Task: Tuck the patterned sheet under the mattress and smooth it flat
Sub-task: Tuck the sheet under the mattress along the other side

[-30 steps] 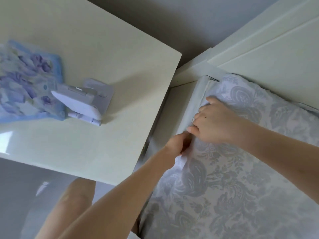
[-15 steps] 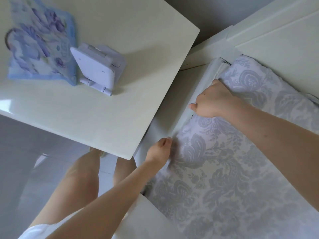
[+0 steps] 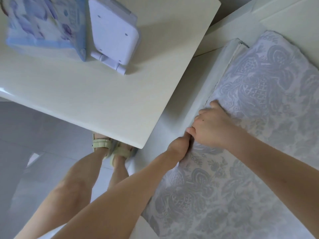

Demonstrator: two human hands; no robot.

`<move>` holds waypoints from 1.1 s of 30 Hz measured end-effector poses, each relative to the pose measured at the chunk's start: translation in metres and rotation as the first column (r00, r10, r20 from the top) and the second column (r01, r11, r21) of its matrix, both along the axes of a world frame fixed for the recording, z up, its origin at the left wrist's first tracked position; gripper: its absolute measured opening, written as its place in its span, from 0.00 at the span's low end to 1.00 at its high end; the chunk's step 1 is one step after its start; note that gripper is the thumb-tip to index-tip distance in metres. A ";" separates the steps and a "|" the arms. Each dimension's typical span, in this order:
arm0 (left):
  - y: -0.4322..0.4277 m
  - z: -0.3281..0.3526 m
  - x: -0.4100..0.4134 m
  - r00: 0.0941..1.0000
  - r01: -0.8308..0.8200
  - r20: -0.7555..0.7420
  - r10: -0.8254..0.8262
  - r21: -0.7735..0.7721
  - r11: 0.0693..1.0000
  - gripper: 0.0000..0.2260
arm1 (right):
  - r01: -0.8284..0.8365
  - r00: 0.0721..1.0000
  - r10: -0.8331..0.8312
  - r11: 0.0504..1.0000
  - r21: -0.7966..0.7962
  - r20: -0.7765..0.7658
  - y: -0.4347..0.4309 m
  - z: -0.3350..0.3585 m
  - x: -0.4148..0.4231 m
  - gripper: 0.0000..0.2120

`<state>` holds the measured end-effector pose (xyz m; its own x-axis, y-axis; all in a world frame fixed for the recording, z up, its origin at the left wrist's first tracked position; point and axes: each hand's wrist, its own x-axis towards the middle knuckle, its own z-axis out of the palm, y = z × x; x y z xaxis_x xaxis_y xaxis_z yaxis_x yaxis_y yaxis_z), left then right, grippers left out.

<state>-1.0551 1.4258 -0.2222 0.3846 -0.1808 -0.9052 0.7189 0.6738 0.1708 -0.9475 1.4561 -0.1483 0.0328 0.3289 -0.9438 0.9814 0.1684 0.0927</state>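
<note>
1. The patterned sheet [image 3: 255, 144] is being shown spread over the mattress [image 3: 216, 71], filling the right and lower right of the frame. Its left edge is running along the mattress's pale side.
2. The right hand [image 3: 213, 125] is being held on that left edge at centre right. Its fingers are being curled over the edge and clenched on the fabric, and the thumb is lying on the sheet's top.
3. The left hand [image 3: 179, 150] is being held just below and to the left of the right hand, touching it, at the same edge. Its fingers are being hidden behind the hand, so it cannot be told whether fabric is being grasped.
4. A cream table [image 3: 107, 100] is being shown in the upper left. A white hinged stand [image 3: 113, 31] is standing on it, just beside a blue flowered packet [image 3: 43, 23].
5. Pale sandals [image 3: 103, 146] are being worn on a light tiled floor [image 3: 25, 128], partly hidden under the table's lower corner.
</note>
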 end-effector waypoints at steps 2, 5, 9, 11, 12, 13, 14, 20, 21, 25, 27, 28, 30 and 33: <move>-0.001 0.005 -0.011 1.000 0.001 0.026 -0.003 0.097 0.995 0.26 | -0.004 1.000 0.004 0.999 -0.053 0.001 0.006 -0.009 -0.001 0.24; -0.004 0.008 -0.037 0.965 -0.261 0.054 0.255 0.206 0.943 0.15 | -0.042 0.998 0.046 0.993 -0.106 0.042 0.004 -0.018 -0.004 0.22; -0.016 0.009 -0.078 0.982 -0.188 0.038 0.185 0.285 0.940 0.15 | -0.076 0.989 0.097 0.982 -0.175 0.115 0.007 -0.027 -0.009 0.22; -0.025 0.012 -0.091 0.994 -0.104 0.059 0.093 0.232 0.967 0.18 | -0.105 0.980 0.138 0.970 -0.218 0.144 0.005 -0.032 -0.014 0.20; -0.025 0.014 -0.091 0.996 -0.074 0.072 0.058 0.234 0.969 0.18 | -0.121 0.974 0.160 0.965 -0.231 0.160 0.006 -0.034 -0.017 0.19; -0.023 0.014 -0.088 0.998 -0.021 0.070 0.003 0.245 0.969 0.19 | -0.136 0.968 0.182 0.958 -0.252 0.171 0.007 -0.035 -0.020 0.19; -0.022 0.014 -0.081 0.997 0.049 0.051 -0.063 0.246 0.968 0.20 | -0.143 0.965 0.194 0.953 -0.269 0.175 0.007 -0.034 -0.023 0.19; -0.038 0.017 -0.052 0.996 -0.080 -0.055 0.067 -0.288 0.954 0.25 | -0.136 0.967 0.185 0.955 -0.263 0.172 -0.001 -0.019 -0.024 0.31; -0.037 0.018 -0.049 0.997 -0.070 -0.033 0.063 -0.289 0.955 0.26 | -0.114 0.970 0.170 0.950 -0.291 0.173 -0.003 -0.020 -0.025 0.32; -0.019 0.017 -0.060 0.999 0.046 -0.003 -0.046 -0.048 0.998 0.27 | -0.023 0.977 0.090 0.946 -0.324 0.194 -0.004 -0.036 -0.028 0.35; -0.017 0.015 -0.077 0.997 0.075 -0.039 -0.070 0.124 0.990 0.26 | -0.013 0.981 0.073 0.950 -0.312 0.182 -0.004 -0.037 -0.027 0.36; -0.017 0.016 -0.086 0.998 0.050 -0.036 -0.043 0.217 0.975 0.23 | -0.012 0.983 0.065 0.957 -0.291 0.175 -0.004 -0.037 -0.027 0.35; -0.022 0.021 -0.103 0.998 -0.018 -0.046 0.037 0.367 0.930 0.20 | -0.003 0.986 0.045 0.969 -0.247 0.162 -0.003 -0.034 -0.026 0.34; -0.036 0.016 -0.118 0.995 -0.059 -0.057 0.078 0.278 0.959 0.21 | 0.034 0.988 0.000 0.976 -0.214 0.157 -0.002 -0.032 -0.027 0.33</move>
<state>-1.1731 1.3899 -0.2059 0.3243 0.1037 -0.9403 0.6886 0.6556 0.3098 -0.9741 1.4546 -0.1803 0.1885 0.1166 -0.9751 0.9606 0.1849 0.2077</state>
